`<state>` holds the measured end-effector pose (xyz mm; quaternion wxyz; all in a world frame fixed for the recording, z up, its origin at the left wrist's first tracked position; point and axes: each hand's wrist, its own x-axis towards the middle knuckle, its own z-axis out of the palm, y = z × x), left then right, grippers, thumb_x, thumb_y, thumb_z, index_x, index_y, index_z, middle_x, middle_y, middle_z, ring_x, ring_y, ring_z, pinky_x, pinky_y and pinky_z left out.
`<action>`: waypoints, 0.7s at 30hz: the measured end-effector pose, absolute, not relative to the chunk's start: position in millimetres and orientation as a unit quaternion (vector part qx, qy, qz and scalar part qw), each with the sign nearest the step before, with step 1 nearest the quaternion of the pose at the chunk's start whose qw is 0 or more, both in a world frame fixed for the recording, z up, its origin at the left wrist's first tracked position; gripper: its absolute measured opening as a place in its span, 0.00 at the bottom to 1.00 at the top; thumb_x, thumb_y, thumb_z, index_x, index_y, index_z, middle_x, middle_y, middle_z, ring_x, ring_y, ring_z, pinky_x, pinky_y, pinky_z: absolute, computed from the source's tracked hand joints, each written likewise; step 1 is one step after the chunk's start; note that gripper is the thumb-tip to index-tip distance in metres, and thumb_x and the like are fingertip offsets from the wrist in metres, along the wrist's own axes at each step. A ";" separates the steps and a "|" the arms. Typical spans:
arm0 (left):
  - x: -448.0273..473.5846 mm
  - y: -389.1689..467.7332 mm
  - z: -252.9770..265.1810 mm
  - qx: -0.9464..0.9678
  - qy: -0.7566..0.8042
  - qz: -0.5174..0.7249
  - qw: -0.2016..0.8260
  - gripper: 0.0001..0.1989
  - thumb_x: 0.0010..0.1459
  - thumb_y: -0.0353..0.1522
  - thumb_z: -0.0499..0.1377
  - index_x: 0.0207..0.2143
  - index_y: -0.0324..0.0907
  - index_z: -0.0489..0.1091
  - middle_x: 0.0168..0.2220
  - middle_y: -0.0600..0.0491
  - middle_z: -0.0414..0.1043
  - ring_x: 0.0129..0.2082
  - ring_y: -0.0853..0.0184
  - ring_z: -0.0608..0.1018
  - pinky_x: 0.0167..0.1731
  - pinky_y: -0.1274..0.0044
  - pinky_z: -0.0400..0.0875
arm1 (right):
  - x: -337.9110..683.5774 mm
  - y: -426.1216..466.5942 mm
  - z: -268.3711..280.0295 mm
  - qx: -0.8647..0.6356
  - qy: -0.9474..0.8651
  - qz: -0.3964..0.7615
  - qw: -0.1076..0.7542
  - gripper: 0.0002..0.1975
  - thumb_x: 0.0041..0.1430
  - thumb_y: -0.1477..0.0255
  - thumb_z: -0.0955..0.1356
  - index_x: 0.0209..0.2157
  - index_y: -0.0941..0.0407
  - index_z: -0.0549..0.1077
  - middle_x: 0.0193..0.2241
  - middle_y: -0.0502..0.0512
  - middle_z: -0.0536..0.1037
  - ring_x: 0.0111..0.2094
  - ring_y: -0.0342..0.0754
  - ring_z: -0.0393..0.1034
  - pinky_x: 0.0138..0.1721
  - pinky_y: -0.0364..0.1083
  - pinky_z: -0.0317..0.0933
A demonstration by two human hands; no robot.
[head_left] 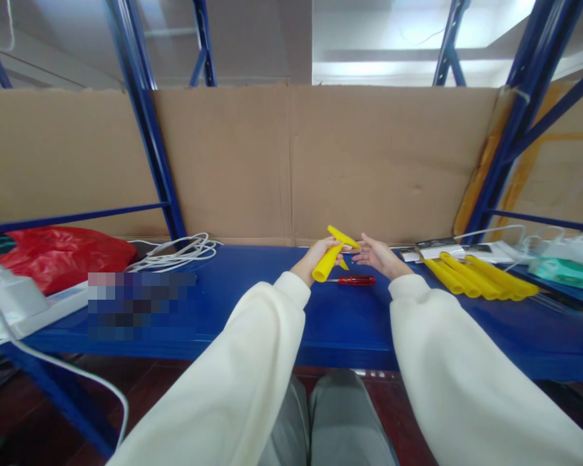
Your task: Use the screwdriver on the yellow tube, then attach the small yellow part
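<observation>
My left hand [315,254] is closed around a yellow T-shaped plastic piece [328,262] with a hollow, tube-like handle. The tube's open end points down toward me, and the crosspiece lies at the far end. Close to the right tip of that crosspiece is my right hand [375,254], its fingers apart and holding nothing; whether a fingertip touches the piece I cannot tell. Just below both hands, a screwdriver [359,280] with a clear red handle lies on the blue shelf [252,310], its shaft pointing left.
Several yellow tubes [476,275] lie side by side at the right, by packets [437,247] and a green-and-white pack [568,273]. At left are a red plastic bag [72,255], a coiled white cable [184,252] and a white power strip [53,312]. Cardboard [320,162] stands behind.
</observation>
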<state>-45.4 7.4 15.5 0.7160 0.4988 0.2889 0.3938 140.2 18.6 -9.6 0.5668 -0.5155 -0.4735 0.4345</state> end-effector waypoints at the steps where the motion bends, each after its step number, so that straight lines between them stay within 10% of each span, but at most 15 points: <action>1: -36.6 9.3 15.8 0.483 0.292 0.385 0.730 0.18 0.64 0.23 0.48 0.54 0.30 0.67 0.22 0.55 0.70 0.13 0.74 0.66 0.16 0.83 0.63 | 140.3 17.1 -8.2 -0.491 -0.456 0.462 0.581 0.12 0.68 0.70 0.63 0.30 0.57 0.71 0.24 0.56 0.78 0.21 0.43 0.70 0.24 0.40 0.65; 21: -5.7 18.2 -10.1 0.437 0.319 0.331 0.773 0.17 0.66 0.28 0.49 0.51 0.28 0.70 0.22 0.52 0.73 0.12 0.72 0.66 0.12 0.82 0.60 | 163.3 20.6 -20.3 -0.544 -0.337 0.495 0.588 0.11 0.61 0.83 0.63 0.26 0.56 0.68 0.18 0.50 0.70 0.18 0.41 0.65 0.22 0.39 0.67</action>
